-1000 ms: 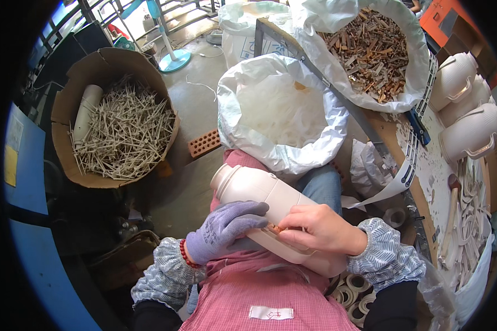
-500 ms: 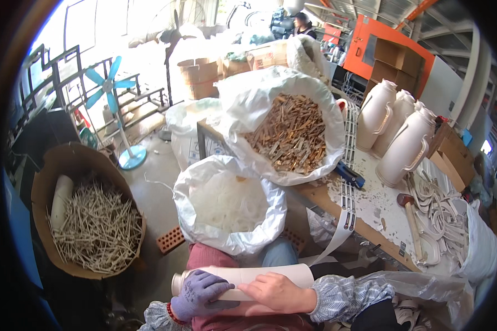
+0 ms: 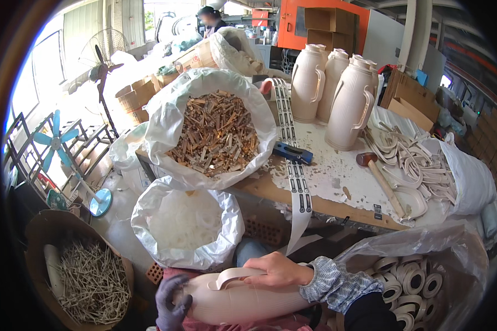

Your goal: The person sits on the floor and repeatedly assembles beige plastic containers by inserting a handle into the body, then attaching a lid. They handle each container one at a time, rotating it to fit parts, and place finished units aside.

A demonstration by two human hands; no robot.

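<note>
A cream plastic jug body (image 3: 243,302) lies on its side across my lap at the bottom of the head view. My left hand (image 3: 172,304), in a purple glove, grips the jug's left end. My bare right hand (image 3: 279,270) rests on top of the jug, fingers pressing a cream curved handle (image 3: 234,276) against its side. The lower part of the jug is cut off by the picture's edge.
A white bag of pale parts (image 3: 186,220) stands just ahead of my knees. On the workbench (image 3: 337,201) sit a bag of brown metal pieces (image 3: 215,132), three upright cream jugs (image 3: 331,83), a hammer (image 3: 381,179), loose handles (image 3: 408,165). A cardboard box of sticks (image 3: 88,278) stands left, rings (image 3: 408,281) right.
My head has tilted up, so the workbench and the room now fill the picture. The jug has turned to lie flat, and a handle now sits under my right hand.
</note>
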